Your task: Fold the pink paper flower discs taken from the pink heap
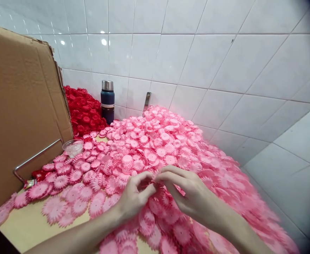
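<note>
Against the white tiled wall (223, 53), on a pale table (30, 225), largest to smallest:

- Cardboard sheet (19, 113): brown, upright at the left edge of the table, top corner torn and creased; a bent metal rod (35, 157) stands against its lower face.
- Pink paper flowers (170, 148): a deep heap of flat, fringed discs covering most of the table, thinning to single pieces at the left.
- Red paper flowers (84, 109): a smaller heap in the far corner, between the cardboard sheet and the wall.
- Right hand (189, 192): above the near part of the pink heap, fingers curled narrow, thumb and forefinger pinched on a small pink piece (152, 178) at the point where both hands meet.
- Left hand (135, 197): facing the right, fingers likewise drawn close, fingertips touching the same pink piece; most of that piece is hidden by the fingers.
- Flask (107, 101): dark blue with a steel cap, upright by the wall, just beside the red heap.
- Clear cup (73, 146): small, near the foot of the cardboard sheet, touching the pink flowers.
- Red wrapper (37, 176): crumpled, beside the rod.
</note>
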The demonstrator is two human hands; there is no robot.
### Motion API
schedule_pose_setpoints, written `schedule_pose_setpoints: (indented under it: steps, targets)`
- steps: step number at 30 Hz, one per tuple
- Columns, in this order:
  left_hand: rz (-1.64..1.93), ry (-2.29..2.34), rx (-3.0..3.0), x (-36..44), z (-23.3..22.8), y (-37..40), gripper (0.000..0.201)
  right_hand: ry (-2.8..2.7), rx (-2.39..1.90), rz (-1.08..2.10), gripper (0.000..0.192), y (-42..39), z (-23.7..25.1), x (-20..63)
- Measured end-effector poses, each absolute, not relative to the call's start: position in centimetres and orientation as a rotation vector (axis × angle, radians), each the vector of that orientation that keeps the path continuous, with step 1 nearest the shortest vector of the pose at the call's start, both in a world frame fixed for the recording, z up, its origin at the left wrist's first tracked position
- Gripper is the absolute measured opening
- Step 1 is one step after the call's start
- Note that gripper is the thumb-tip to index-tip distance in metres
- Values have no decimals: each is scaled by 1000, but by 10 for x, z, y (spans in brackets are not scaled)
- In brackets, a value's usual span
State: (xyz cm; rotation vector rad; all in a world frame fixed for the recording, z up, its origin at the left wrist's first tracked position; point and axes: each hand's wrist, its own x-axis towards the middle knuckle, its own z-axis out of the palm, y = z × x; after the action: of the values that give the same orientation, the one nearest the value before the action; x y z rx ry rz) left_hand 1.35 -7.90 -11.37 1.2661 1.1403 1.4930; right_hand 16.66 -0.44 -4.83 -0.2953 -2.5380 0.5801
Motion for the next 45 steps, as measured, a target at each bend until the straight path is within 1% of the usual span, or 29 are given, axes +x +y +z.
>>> schedule_pose_setpoints:
  steps: [1, 3, 6, 11, 14, 15, 17, 20, 22, 23, 24, 26, 27, 29, 32, 36, 41, 45]
  targets:
    - [1478, 1140, 1288, 14, -114, -79, 14, -2549, -303, 569, 25, -5, -47, 167]
    - [1459, 1168, 1305, 15, -115, -79, 20, -2540, -344, 546, 16, -5, -46, 168]
    - [1447, 1228, 1323, 16, -116, -79, 24, -2492, -375, 511, 6, -5, -47, 167]
    - [1443, 1225, 1247, 19, -113, -83, 28, -2251, -501, 613, 7, 4, -47, 165]
    - [1462, 1244, 1284, 22, -113, -88, 27, -1968, -652, 565, 6, 24, -39, 178]
    - [1449, 1248, 1311, 23, -114, -89, 27, -1826, -736, 524, 8, 31, -36, 184]
    - [1431, 1247, 1341, 26, -114, -88, 28, -1636, -892, 453, 19, 44, -30, 196]
    - [1479, 1254, 1344, 26, -115, -84, 25, -1888, -1003, 309, 30, 50, -27, 203]
    - [1536, 1281, 1353, 25, -115, -81, 20, -2099, -947, 228, 32, 43, -28, 199]
    - [1566, 1292, 1358, 24, -116, -80, 18, -2191, -887, 245, 31, 38, -30, 195]
    - [1597, 1298, 1358, 23, -116, -79, 16, -2305, -816, 330, 28, 31, -32, 191]
    - [1652, 1289, 1317, 20, -116, -78, 12, -2532, -683, 603, 22, 17, -36, 182]
    - [1672, 1273, 1277, 20, -117, -78, 13, -2597, -640, 717, 22, 12, -39, 178]
    - [1701, 1238, 1201, 19, -116, -78, 14, -2622, -570, 808, 18, 5, -43, 172]
    - [1718, 1212, 1186, 19, -114, -79, 9, -2571, -489, 845, 2, 4, -48, 169]
    - [1668, 1211, 1232, 21, -110, -81, 11, -2509, -473, 788, 8, 11, -46, 173]
    - [1637, 1146, 1157, 20, -108, -82, 15, -2487, -445, 872, 5, 10, -45, 174]
    - [1619, 1138, 1149, 20, -108, -84, 16, -2505, -495, 787, 4, 7, -47, 174]
